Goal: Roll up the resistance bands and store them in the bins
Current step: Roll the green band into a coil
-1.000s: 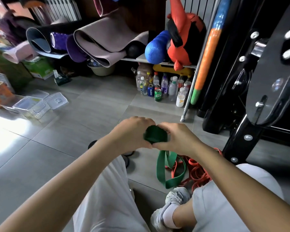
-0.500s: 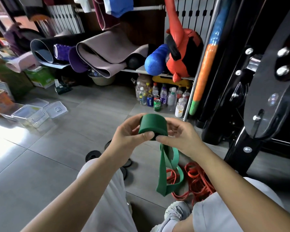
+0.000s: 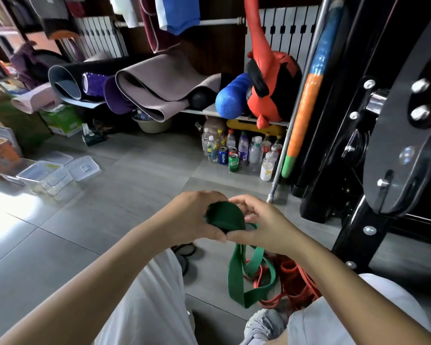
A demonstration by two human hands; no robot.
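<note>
Well, left hand [image 3: 192,217] and right hand [image 3: 264,225] both curled round one half-rolled green resistance band [image 3: 225,216], open floor [image 3: 115,215] leftward.

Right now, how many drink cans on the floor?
3, clustered in front of the bottles under the shelf: a blue Pepsi can, a green can right of it, a red can behind, between them. More may be hidden among the bottles.
</note>
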